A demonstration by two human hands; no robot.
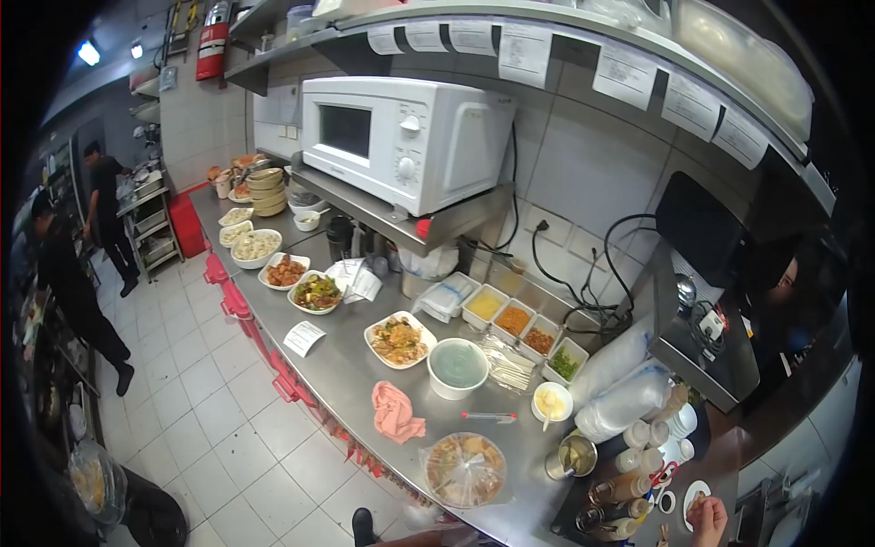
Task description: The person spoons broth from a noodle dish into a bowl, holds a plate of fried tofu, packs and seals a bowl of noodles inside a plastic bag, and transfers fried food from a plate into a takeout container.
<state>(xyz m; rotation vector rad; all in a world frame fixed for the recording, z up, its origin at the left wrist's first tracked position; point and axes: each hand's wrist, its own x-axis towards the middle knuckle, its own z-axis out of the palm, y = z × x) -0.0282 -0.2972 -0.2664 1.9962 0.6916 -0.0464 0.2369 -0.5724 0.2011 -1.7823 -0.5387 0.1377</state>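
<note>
My right hand (pixel 708 521) is at the lower right edge of the view, with its fingers curled together. Its fingertips are over a small white dish (pixel 695 493) with something brownish on it. Whatever they hold, if anything, is too small to make out. Near this hand stand several sauce bottles (pixel 629 488), a small dark-rimmed cup (pixel 667 500) and red-handled scissors (pixel 666 473). My left hand is out of view.
A steel counter (pixel 365 401) carries filled food bowls (pixel 401 339), a bowl of greyish liquid (pixel 458 365), a pink cloth (pixel 396 412), a plastic-wrapped bowl (pixel 465 469) and topping tubs (pixel 515 316). A microwave (pixel 401 141) sits above. Two people stand at the far left.
</note>
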